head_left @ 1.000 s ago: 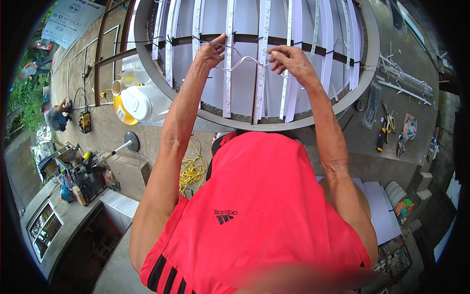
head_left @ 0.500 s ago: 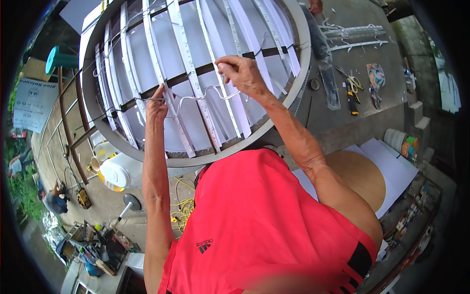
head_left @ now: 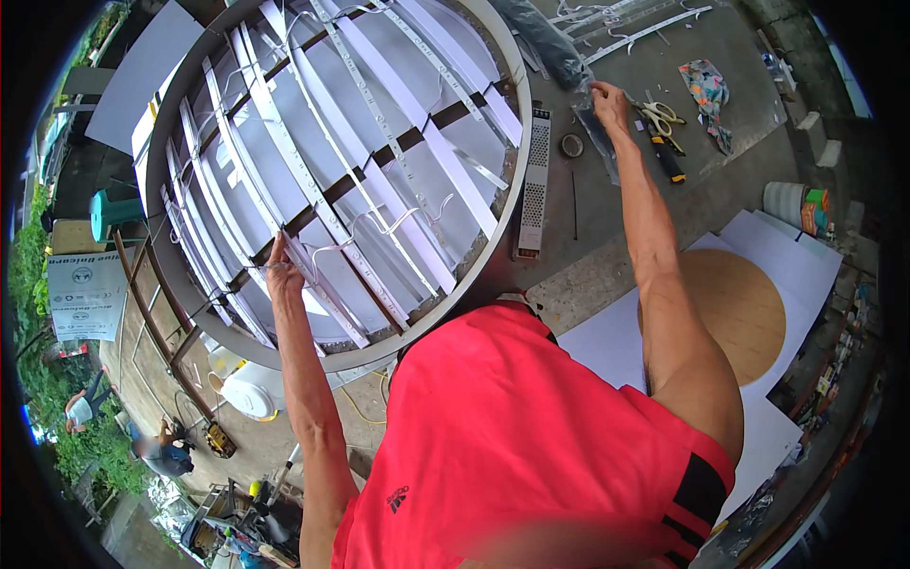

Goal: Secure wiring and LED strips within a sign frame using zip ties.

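A round metal frame (head_left: 517,142) holds parallel white strips with LED modules (head_left: 332,228), crossed by dark bars and thin wires. My left hand (head_left: 285,270) is at the frame's lower left, fingers closed on a strip where it meets a crossbar. My right hand (head_left: 611,109) reaches onto the grey work surface right of the frame, fingers pinched on a long crumpled plastic bag (head_left: 555,52). Scissors (head_left: 664,119), a yellow-black cutter (head_left: 668,161), a tape roll (head_left: 572,145) and a perforated metal power supply (head_left: 533,185) lie near it.
Loose LED strips (head_left: 645,38) and a patterned cloth (head_left: 703,95) are on the work surface (head_left: 720,180). White panels with a round tan board (head_left: 730,322) are at lower right. A white container (head_left: 251,389) stands below the frame. Two people (head_left: 166,450) (head_left: 83,408) are at far left.
The view has swung rightward, shifting the frame left in the picture. My right hand has left the strips and wires and moved right to the plastic bag; my left hand stays on the frame.
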The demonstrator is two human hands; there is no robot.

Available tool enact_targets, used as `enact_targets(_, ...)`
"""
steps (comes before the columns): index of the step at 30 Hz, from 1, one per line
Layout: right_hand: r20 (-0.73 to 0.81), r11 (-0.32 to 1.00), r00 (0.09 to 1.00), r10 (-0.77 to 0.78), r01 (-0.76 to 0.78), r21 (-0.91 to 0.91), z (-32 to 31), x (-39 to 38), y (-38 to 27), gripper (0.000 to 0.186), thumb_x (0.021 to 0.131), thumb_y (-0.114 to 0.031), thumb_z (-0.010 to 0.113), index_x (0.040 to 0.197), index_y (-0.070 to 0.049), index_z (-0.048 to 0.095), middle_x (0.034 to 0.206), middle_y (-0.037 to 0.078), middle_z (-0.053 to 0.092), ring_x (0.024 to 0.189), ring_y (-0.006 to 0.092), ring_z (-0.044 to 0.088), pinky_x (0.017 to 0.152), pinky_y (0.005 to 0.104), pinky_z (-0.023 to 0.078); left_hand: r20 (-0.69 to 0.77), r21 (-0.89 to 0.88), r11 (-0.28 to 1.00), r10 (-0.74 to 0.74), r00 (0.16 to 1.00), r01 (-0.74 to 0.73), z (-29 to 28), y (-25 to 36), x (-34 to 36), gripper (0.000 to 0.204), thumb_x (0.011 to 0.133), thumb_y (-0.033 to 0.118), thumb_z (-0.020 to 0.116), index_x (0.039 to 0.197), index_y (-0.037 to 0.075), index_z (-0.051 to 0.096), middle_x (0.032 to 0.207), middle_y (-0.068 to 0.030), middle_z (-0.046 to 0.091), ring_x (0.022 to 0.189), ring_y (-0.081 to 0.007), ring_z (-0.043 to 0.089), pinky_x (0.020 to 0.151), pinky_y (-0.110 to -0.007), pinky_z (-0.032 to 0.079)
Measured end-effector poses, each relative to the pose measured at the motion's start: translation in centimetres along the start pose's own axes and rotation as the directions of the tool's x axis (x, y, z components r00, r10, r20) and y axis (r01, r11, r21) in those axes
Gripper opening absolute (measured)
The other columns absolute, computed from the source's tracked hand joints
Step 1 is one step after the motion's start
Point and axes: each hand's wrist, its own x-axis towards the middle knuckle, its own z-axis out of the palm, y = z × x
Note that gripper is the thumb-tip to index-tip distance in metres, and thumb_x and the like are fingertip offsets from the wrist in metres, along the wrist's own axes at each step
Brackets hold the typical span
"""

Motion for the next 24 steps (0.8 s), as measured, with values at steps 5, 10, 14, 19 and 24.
enact_targets(5, -0.05, 0.991, 0.993, -0.109, 0.104, -0.084, 1.6, 4.1, -1.6, 0.027, 0.086, -0.03, 0.058, 0.104, -0.016, 0.073, 0.099, 0.016, 0.071, 0.096, 0.0334, 0.067, 0.083, 0.0404, 0.052, 0.024, 0.021, 1.0, -0.003, 1.0, 0.002, 0.3, 0.2, -0.5, 0.013, 0.084, 0.01, 0.075, 0.093, 0.002, 0.07, 0.085, -0.0104, 0.071, 0.076, -0.0207, 0.07, 0.063, -0.029, 0.061)
enact_targets(10, -0.087, 0.96, 0.973, -0.213, 0.192, -0.205, 1.0, 5.5, -4.1, 0.025, 0.085, -0.028, 0.059, 0.098, -0.014, 0.074, 0.1, 0.016, 0.07, 0.096, 0.0359, 0.067, 0.082, 0.0442, 0.052, -0.045, 0.009, 1.0, -0.002, 0.999, 0.002, 0.4, 0.0, -0.5, 0.015, 0.083, 0.013, 0.076, 0.092, 0.002, 0.07, 0.087, -0.0101, 0.071, 0.075, -0.0207, 0.069, 0.062, -0.028, 0.06)
enact_targets(14, 0.097, 0.873, 0.994, -0.041, 0.083, -0.481, 0.8, 5.7, -5.1, 0.023, 0.083, -0.021, 0.06, 0.097, -0.01, 0.074, 0.102, 0.017, 0.07, 0.096, 0.0378, 0.068, 0.08, 0.0477, 0.054, -0.017, 0.051, 0.999, 0.003, 1.0, -0.002, 0.3, 0.1, -0.8, 0.015, 0.085, 0.011, 0.074, 0.095, 0.002, 0.07, 0.087, -0.0104, 0.071, 0.077, -0.0217, 0.07, 0.067, -0.03, 0.061)
enact_targets(19, 0.159, 0.894, 0.987, 0.038, 0.038, -0.446, 1.9, 6.3, -5.1, 0.019, 0.081, -0.016, 0.064, 0.095, -0.01, 0.075, 0.091, 0.018, 0.071, 0.088, 0.037, 0.069, 0.076, 0.0452, 0.055, 0.026, 0.034, 0.999, 0.031, 0.999, -0.032, 0.3, -0.1, -1.1, 0.013, 0.087, 0.011, 0.071, 0.094, 0.001, 0.07, 0.087, -0.0109, 0.072, 0.079, -0.0219, 0.07, 0.069, -0.032, 0.061)
enact_targets(24, 0.104, 0.81, 0.989, -0.107, 0.148, -0.568, 3.3, 7.0, -5.8, 0.019, 0.082, -0.024, 0.065, 0.092, -0.011, 0.075, 0.088, 0.019, 0.071, 0.086, 0.0381, 0.069, 0.075, 0.0457, 0.054, 0.076, 0.03, 0.999, 0.024, 0.997, -0.027, 0.4, 0.0, -1.2, 0.013, 0.087, 0.009, 0.071, 0.096, 0.0, 0.07, 0.088, -0.0115, 0.072, 0.081, -0.022, 0.071, 0.07, -0.033, 0.061)
